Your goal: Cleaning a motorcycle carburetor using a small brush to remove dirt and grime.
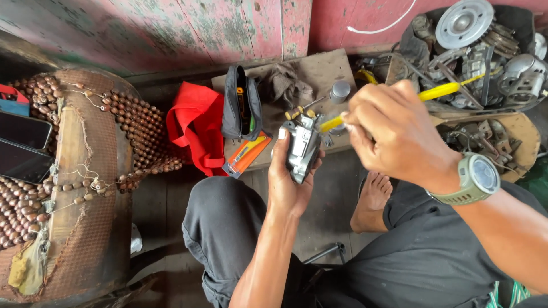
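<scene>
At the far left we see a worn seat covered with a mat of brown wooden beads [34, 194], and two dark phones [23, 145] lie on its left edge. Next comes a low wooden board [319, 71] on the floor, which serves here as the counter; on its left edge rests a red cloth bag [197, 125], then a black pouch [241, 102] standing open, an orange and grey packet [246, 154] at the front edge, a crumpled dark rag [288, 85] and a small grey metal cap [340, 91] toward the back. In the middle, above the front edge of this counter, our left hand [288, 182] is closed around a small metal carburetor [301, 145] and holds it upright. Our right hand [394, 134], with a green watch at the wrist, is clenched on a yellow-handled screwdriver [442, 90], and its tip meets the top of the carburetor. We judge the work is in the middle: the part is out and in the hand, but a screw is being turned, and we cannot tell if it goes in or out. At the right a box of engine parts [485, 51] stands against the red painted wall [171, 28]. The floor is dark, bare and dusty.
</scene>
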